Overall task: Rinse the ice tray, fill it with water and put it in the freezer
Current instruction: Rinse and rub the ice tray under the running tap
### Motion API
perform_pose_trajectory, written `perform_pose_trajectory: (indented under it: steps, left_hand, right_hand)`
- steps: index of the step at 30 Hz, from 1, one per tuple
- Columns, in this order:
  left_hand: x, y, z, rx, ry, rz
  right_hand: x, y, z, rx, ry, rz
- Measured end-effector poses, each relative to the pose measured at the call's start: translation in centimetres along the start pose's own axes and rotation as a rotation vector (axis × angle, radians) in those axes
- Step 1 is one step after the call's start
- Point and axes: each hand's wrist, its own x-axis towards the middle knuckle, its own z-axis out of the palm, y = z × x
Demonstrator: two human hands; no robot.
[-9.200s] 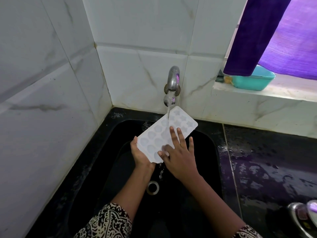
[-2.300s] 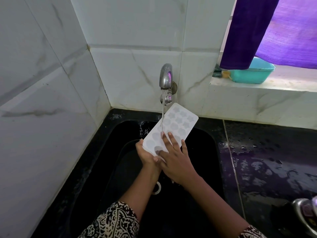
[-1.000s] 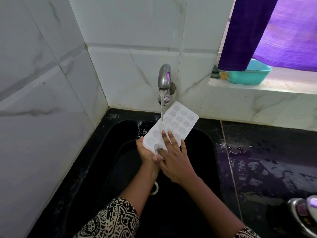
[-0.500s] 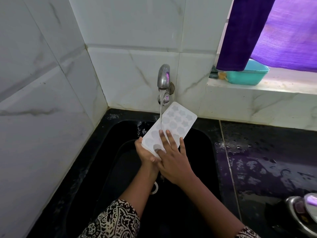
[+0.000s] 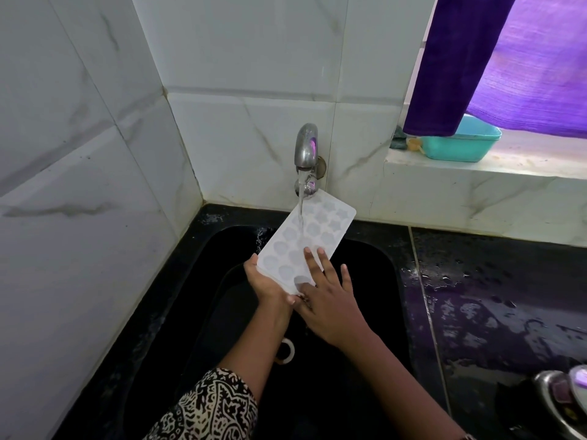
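Over the black sink (image 5: pixel 368 265), a white ice tray (image 5: pixel 313 233) is held tilted, its far end raised toward the wall and its near end lower. Its top faces up and shows rows of shallow moulded cells, some star-shaped. The left hand (image 5: pixel 268 285) grips the tray at its near left corner, with the palm under it and the fingers wrapped up along the edge. The right hand (image 5: pixel 330 308) lies on the tray's near end with straight, spread fingers (image 5: pixel 313 262) pressed flat on the cells and holding nothing. The two hands touch at the tray's near edge.

A steel tap (image 5: pixel 305 147) juts from the white marbled wall tiles (image 5: pixel 254 138) just above the tray's far end. A thin stream of water (image 5: pixel 300 211) falls from it onto the upper part of the tray. Below the wrists, the sink's drain ring (image 5: pixel 287 352) shows in part.

To the right, the dark desk (image 5: pixel 508 296) is wet with drops and puddles. A teal plastic basin (image 5: pixel 460 149) sits on the window ledge (image 5: pixel 476 173) behind a purple curtain (image 5: pixel 460 58). A black-and-white patterned sleeve (image 5: pixel 209 411) covers the left upper arm. At the lower right edge is a shiny steel item (image 5: pixel 562 404), too cut off to tell.
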Motion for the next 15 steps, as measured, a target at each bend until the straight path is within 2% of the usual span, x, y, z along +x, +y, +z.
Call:
perform_pose_trajectory:
  steps: [3,8,12,15]
  left_hand:
    - [0.2,0.1,0.1,-0.023,0.002,0.017]
    - [0.0,-0.2,0.1,0.0,0.006,-0.011]
    - [0.5,0.1,-0.3,-0.033,0.016,-0.003]
    - [0.4,-0.3,-0.1,-0.054,0.002,0.002]
  right_hand:
    - [0.2,0.4,-0.4,-0.057,0.024,0.017]
    - [0.2,-0.8,1.6,-0.067,0.169,0.05]
    - [-0.3,0.2,0.8,-0.054,0.068,0.027]
    - [0.1,0.8,0.6,-0.074,0.108,0.037]
